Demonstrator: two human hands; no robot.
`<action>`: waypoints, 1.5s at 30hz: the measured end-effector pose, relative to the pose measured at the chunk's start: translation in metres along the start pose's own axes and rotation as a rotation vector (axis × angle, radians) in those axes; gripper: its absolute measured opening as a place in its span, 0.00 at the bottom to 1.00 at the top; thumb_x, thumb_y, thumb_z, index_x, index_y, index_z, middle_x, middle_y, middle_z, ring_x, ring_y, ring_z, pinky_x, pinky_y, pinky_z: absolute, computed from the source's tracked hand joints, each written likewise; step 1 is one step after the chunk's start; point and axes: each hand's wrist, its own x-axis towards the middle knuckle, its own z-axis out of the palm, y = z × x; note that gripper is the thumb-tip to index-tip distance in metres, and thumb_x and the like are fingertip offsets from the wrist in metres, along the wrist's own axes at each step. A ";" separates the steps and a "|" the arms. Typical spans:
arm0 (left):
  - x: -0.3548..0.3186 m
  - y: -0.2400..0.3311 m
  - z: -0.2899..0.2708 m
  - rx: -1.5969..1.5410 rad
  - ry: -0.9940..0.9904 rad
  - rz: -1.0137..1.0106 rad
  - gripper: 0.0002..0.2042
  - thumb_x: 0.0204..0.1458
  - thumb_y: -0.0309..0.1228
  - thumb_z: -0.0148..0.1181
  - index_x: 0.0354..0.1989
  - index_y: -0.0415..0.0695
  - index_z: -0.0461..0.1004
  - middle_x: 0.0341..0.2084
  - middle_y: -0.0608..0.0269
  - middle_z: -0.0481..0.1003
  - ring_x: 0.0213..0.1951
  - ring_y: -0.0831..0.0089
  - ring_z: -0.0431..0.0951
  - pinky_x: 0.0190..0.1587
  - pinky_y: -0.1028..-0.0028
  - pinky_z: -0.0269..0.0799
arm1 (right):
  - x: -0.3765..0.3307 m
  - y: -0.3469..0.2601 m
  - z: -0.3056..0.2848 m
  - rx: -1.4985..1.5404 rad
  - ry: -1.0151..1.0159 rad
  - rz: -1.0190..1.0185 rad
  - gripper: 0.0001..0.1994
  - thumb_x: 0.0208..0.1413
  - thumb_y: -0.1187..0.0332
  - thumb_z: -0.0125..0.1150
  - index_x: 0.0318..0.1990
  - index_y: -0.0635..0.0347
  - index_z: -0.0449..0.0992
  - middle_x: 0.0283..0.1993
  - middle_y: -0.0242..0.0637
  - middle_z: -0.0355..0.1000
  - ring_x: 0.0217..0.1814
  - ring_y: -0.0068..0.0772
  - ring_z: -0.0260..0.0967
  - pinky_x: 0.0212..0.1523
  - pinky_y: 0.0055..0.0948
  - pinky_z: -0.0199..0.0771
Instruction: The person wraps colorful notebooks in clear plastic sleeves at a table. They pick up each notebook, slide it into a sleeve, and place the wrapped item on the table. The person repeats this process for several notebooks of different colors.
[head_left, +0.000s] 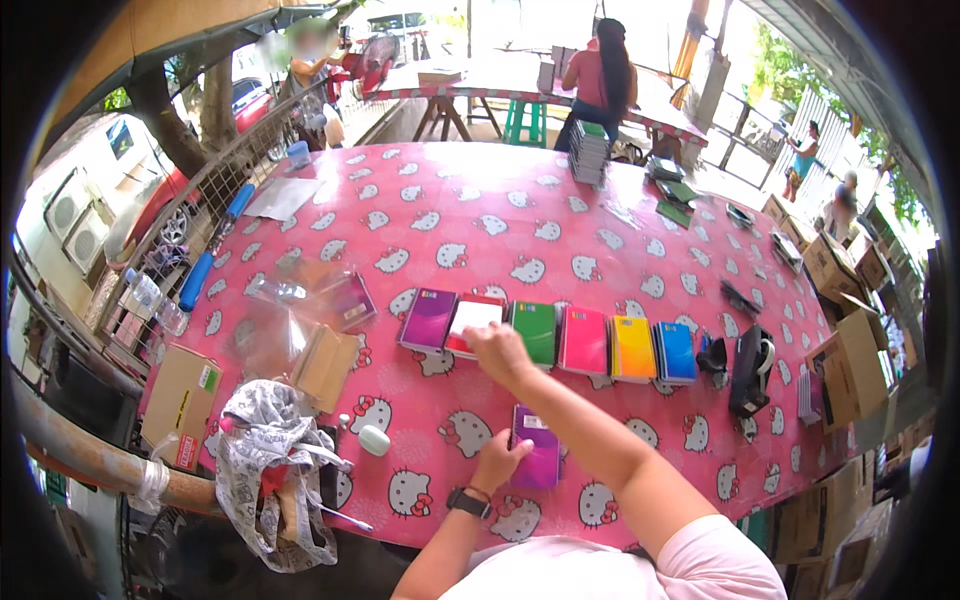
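A row of small spiral notebooks lies across the table: a purple notebook (428, 320), a red notebook with a white face (470, 314), a green notebook (534, 333), a pink notebook (583, 340), a yellow notebook (632, 349) and a blue notebook (675, 352). My right hand (497, 350) reaches across to the red one, fingers closed at its lower right edge and partly hiding it. Closer to me, my left hand (498, 461) grips another purple notebook (537, 452) by its left side, thumb on the cover.
Clear plastic bags (285, 325), a cardboard piece (325, 368) and a patterned cloth (265, 450) lie left, near a white oval case (374, 440). A black tape dispenser (750, 370) stands right. Farther off are a notebook stack (589, 152), cardboard boxes (850, 365) and a seated person (603, 75).
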 end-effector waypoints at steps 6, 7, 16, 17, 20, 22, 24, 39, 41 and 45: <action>0.013 -0.037 0.003 -0.276 -0.076 -0.039 0.15 0.54 0.37 0.54 0.37 0.35 0.73 0.25 0.63 0.75 0.28 0.77 0.72 0.33 0.72 0.68 | -0.075 0.072 -0.115 0.896 -0.131 0.303 0.10 0.54 0.70 0.56 0.40 0.67 0.73 0.31 0.44 0.74 0.35 0.31 0.73 0.36 0.32 0.71; 0.019 -0.037 0.000 -0.349 -0.033 -0.034 0.15 0.54 0.38 0.53 0.37 0.34 0.73 0.25 0.63 0.75 0.28 0.77 0.72 0.32 0.73 0.68 | -0.083 0.083 -0.112 0.897 -0.220 0.176 0.10 0.53 0.70 0.57 0.40 0.66 0.73 0.31 0.44 0.74 0.35 0.32 0.73 0.37 0.32 0.70; 0.016 -0.016 0.001 -0.124 -0.034 0.076 0.20 0.46 0.41 0.64 0.39 0.36 0.73 0.29 0.57 0.78 0.31 0.73 0.77 0.36 0.72 0.71 | -0.107 0.049 -0.041 0.339 0.064 0.234 0.12 0.44 0.69 0.62 0.40 0.56 0.75 0.41 0.39 0.70 0.50 0.42 0.64 0.46 0.38 0.67; 0.017 -0.017 0.002 -0.114 -0.031 0.084 0.20 0.46 0.40 0.64 0.39 0.36 0.73 0.29 0.56 0.78 0.32 0.72 0.77 0.37 0.71 0.71 | -0.094 0.050 -0.039 0.250 0.132 0.250 0.13 0.45 0.68 0.62 0.41 0.55 0.74 0.42 0.38 0.70 0.51 0.41 0.64 0.46 0.38 0.67; 0.019 -0.022 0.003 -0.134 -0.043 0.053 0.21 0.45 0.40 0.65 0.39 0.34 0.73 0.31 0.53 0.78 0.34 0.69 0.78 0.39 0.70 0.71 | -0.063 0.044 -0.025 -0.005 -0.020 0.089 0.18 0.47 0.66 0.59 0.48 0.48 0.70 0.50 0.39 0.64 0.53 0.42 0.62 0.47 0.42 0.66; 0.019 -0.017 0.002 -0.133 -0.036 0.057 0.22 0.45 0.41 0.65 0.40 0.33 0.73 0.32 0.51 0.78 0.35 0.69 0.78 0.40 0.69 0.71 | -0.048 0.042 -0.019 -0.150 -0.223 0.044 0.16 0.52 0.66 0.52 0.50 0.46 0.69 0.54 0.40 0.60 0.56 0.45 0.59 0.47 0.47 0.67; 0.013 -0.012 0.004 -0.130 -0.024 0.053 0.23 0.45 0.41 0.64 0.41 0.32 0.73 0.33 0.50 0.78 0.36 0.68 0.78 0.41 0.69 0.71 | -0.044 0.042 -0.021 -0.194 -0.255 0.012 0.15 0.53 0.66 0.51 0.50 0.45 0.69 0.52 0.40 0.61 0.56 0.46 0.59 0.46 0.46 0.68; 0.023 -0.032 0.008 -0.168 -0.006 0.050 0.17 0.52 0.40 0.57 0.38 0.35 0.74 0.26 0.54 0.77 0.30 0.71 0.75 0.36 0.70 0.69 | -0.052 0.065 -0.037 -0.022 0.131 0.155 0.13 0.46 0.76 0.54 0.41 0.61 0.64 0.40 0.46 0.67 0.43 0.40 0.71 0.36 0.31 0.77; 0.026 -0.042 0.003 -0.224 0.012 -0.035 0.19 0.52 0.42 0.57 0.37 0.34 0.74 0.27 0.55 0.77 0.31 0.71 0.75 0.37 0.70 0.69 | -0.073 0.060 -0.073 0.474 0.414 0.385 0.14 0.43 0.79 0.57 0.38 0.62 0.64 0.31 0.40 0.67 0.39 0.31 0.70 0.30 0.23 0.75; 0.033 -0.059 0.001 -0.572 -0.026 -0.152 0.23 0.52 0.46 0.58 0.38 0.33 0.72 0.32 0.57 0.77 0.35 0.72 0.75 0.39 0.72 0.69 | -0.162 0.028 -0.084 1.674 0.473 0.971 0.14 0.44 0.77 0.63 0.35 0.58 0.63 0.28 0.30 0.63 0.30 0.24 0.65 0.29 0.26 0.68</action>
